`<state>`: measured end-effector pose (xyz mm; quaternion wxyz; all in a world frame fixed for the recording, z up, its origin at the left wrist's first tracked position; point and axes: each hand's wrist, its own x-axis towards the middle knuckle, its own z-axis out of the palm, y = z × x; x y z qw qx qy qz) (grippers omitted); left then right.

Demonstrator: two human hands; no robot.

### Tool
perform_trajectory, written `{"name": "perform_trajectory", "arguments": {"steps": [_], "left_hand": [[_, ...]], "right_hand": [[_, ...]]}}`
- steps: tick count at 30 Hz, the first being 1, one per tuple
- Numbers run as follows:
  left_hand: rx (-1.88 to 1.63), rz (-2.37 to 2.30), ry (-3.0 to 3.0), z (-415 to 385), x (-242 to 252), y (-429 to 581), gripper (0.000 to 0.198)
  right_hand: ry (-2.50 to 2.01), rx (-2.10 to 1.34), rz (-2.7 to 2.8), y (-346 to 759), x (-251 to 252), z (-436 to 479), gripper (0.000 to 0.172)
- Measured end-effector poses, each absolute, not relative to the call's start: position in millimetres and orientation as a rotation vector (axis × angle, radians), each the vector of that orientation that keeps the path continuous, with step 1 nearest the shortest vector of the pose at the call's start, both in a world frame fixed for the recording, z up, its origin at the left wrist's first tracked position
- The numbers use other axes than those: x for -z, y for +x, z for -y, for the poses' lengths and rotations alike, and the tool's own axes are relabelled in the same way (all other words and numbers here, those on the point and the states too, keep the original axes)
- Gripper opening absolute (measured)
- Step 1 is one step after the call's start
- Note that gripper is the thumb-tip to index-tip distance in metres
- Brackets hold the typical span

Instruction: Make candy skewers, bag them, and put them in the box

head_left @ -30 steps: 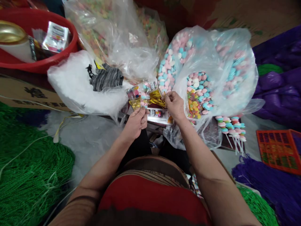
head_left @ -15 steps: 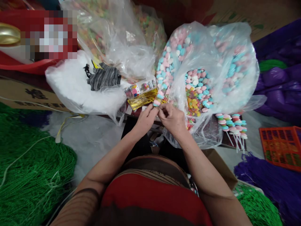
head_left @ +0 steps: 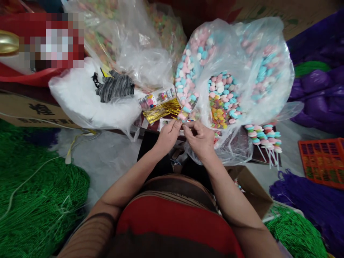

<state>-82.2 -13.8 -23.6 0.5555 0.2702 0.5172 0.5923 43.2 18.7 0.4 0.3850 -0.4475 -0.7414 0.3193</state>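
My left hand (head_left: 170, 134) is closed in a pinch at the lower end of a candy skewer (head_left: 183, 115) of pink, blue and yellowish pieces, seemingly under clear film. Beside it, my right hand (head_left: 200, 138) pinches with thumb and forefinger at the same spot; whatever is between those fingertips is too small to make out. Gold twist ties (head_left: 162, 111) lie just left of the skewer, below a pack of printed clear bags (head_left: 158, 98). Right behind my hands, an opened plastic bag (head_left: 200, 104) holds pink, white and blue candies (head_left: 228, 95) and gummy rings (head_left: 218, 114).
Several candy skewers (head_left: 264, 136) lie at the table's right end, sticks toward me. A bag of white material (head_left: 77, 96) with a grey striped glove (head_left: 116, 87) sits left. An open carton (head_left: 249, 190), an orange crate (head_left: 322, 161) and green cords (head_left: 40, 182) are around me.
The candy skewer has tipped and sits lower against my fingers, less distinct from the bag behind. My right hand has shifted slightly down and right. The whole view has moved a little.
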Motion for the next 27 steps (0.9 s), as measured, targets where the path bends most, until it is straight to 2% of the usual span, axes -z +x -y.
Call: {"name": "perform_trajectory", "arguments": {"steps": [4, 9, 12, 15, 18, 20, 23, 27], "left_hand": [[-1.41, -1.022, 0.513, 13.1, 16.8, -76.1, 0.045], [-1.224, -0.851, 0.365, 14.4, 4.9, -73.1, 0.044], [-1.063, -0.781, 0.358, 18.0, -2.1, -77.0, 0.046], [-0.89, -0.713, 0.336, 22.8, -9.4, -80.6, 0.051], [-0.774, -0.629, 0.32, 27.1, -13.1, -79.5, 0.054], [-0.759, -0.59, 0.313, 28.5, -12.4, -77.3, 0.055], [-0.811, -0.576, 0.292, 27.9, -9.2, -75.2, 0.052], [-0.914, -0.618, 0.302, 23.1, -5.6, -74.6, 0.041]], "right_hand": [[-1.171, -1.083, 1.655, 47.8, 3.0, -17.6, 0.015], [-1.151, -1.397, 1.413, 53.2, 2.2, -14.6, 0.024], [-1.076, -1.505, 1.396, 58.6, -2.5, -14.1, 0.032], [-1.002, -1.614, 1.382, 67.7, -4.5, -17.1, 0.031], [-0.879, -1.816, 1.377, 77.3, -0.7, -21.8, 0.043], [-0.821, -1.899, 1.399, 81.4, 4.4, -24.6, 0.04], [-0.863, -1.82, 1.403, 81.5, 11.9, -27.5, 0.031], [-1.002, -1.446, 1.462, 74.8, 17.0, -29.0, 0.027]]}}
